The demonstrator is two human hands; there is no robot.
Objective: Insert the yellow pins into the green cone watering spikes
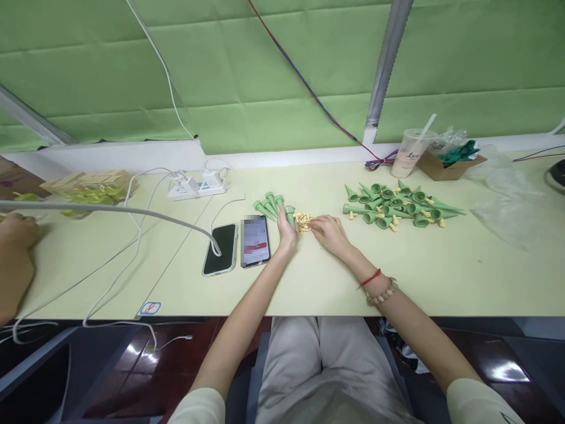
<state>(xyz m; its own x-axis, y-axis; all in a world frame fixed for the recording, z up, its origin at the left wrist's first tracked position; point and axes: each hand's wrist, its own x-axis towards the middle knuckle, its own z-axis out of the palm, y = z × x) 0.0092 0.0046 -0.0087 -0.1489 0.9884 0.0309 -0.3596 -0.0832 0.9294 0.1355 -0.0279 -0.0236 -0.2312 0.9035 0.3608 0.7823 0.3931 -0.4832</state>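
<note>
At table centre, left hand (286,234) gripping green cone (290,215) upright — right hand (327,231) fingers curled, touching yellow pieces (302,221).

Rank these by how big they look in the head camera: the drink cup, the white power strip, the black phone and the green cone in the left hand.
1. White power strip and black phone: look alike; the phone lies nearer.
2. Drink cup.
3. Green cone, in the left hand.
</note>
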